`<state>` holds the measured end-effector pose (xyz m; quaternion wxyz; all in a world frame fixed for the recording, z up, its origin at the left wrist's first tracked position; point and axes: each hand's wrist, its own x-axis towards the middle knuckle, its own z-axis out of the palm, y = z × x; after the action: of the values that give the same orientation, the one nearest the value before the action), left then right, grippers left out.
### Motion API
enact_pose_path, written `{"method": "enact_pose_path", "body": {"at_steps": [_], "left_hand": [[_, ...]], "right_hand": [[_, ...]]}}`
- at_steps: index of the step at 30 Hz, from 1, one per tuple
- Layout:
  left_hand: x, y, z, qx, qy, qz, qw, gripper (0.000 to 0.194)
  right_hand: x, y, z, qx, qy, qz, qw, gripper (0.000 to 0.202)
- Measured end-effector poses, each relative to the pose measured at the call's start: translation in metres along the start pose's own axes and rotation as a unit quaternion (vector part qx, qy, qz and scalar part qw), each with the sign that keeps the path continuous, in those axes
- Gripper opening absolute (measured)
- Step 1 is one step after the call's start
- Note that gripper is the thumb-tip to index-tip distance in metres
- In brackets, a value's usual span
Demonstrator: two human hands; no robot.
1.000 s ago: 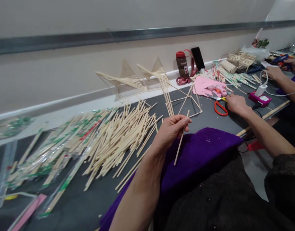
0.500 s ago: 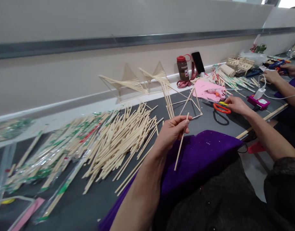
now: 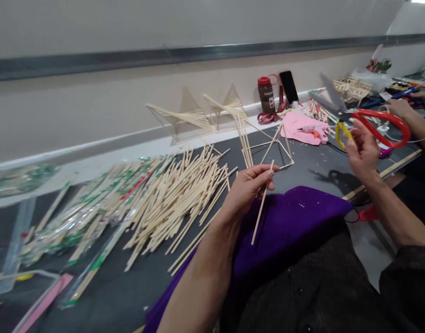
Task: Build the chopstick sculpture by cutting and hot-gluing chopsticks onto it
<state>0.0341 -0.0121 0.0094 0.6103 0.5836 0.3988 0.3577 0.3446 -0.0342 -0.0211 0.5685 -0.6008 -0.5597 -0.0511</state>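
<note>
Between thumb and fingers, my left hand (image 3: 252,185) pinches a thin wooden stick (image 3: 260,215), which slants down over the purple cloth (image 3: 296,210). My right hand (image 3: 364,152) is raised above the table and holds scissors (image 3: 344,113) by their yellow and red handles. The blades are spread apart and point up and to the left, slightly blurred. Behind my left hand stands a frame of joined sticks (image 3: 275,142). A large pile of loose sticks (image 3: 181,199) lies left of my left hand.
Bagged sticks (image 3: 104,208) lie at the left. Twisted stick models (image 3: 184,118) lean against the wall. A bottle (image 3: 266,96), a phone (image 3: 289,87) and a glue gun (image 3: 315,132) on pink paper (image 3: 296,124) are at the back. Another person's hands (image 3: 402,108) work at the far right.
My right hand has lifted the scissors off the table, and their blades now show, spread and pointing up. My left hand keeps its pinch on the stick. The view has shifted slightly.
</note>
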Motion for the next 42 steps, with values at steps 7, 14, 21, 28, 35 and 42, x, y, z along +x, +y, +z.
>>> {"method": "enact_pose_path", "body": {"at_steps": [7, 14, 21, 28, 35, 42], "left_hand": [[-0.002, 0.002, -0.002, -0.078, -0.003, 0.014, 0.997, 0.016], [0.003, -0.001, 0.016, -0.219, 0.049, -0.065, 0.972, 0.011], [0.004, 0.008, 0.012, -0.39, 0.123, -0.118, 0.905, 0.021], [0.002, 0.01, 0.007, -0.323, 0.164, -0.058, 0.93, 0.012], [-0.002, 0.008, 0.006, -0.208, 0.112, 0.054, 0.97, 0.015], [-0.013, 0.012, 0.003, -0.038, 0.131, 0.138, 0.981, 0.024]], "right_hand": [[-0.034, -0.031, -0.014, -0.076, -0.097, -0.145, 0.982, 0.038], [-0.055, -0.075, 0.016, -0.147, -0.18, -0.303, 0.924, 0.041], [-0.032, -0.117, 0.051, -0.013, -0.476, -0.099, 0.874, 0.055], [-0.027, -0.127, 0.042, 0.091, -0.542, -0.057, 0.833, 0.096], [-0.049, -0.103, 0.017, 0.217, -0.434, 0.044, 0.873, 0.077], [-0.033, -0.08, -0.006, 0.169, -0.418, 0.053, 0.891, 0.069]]}}
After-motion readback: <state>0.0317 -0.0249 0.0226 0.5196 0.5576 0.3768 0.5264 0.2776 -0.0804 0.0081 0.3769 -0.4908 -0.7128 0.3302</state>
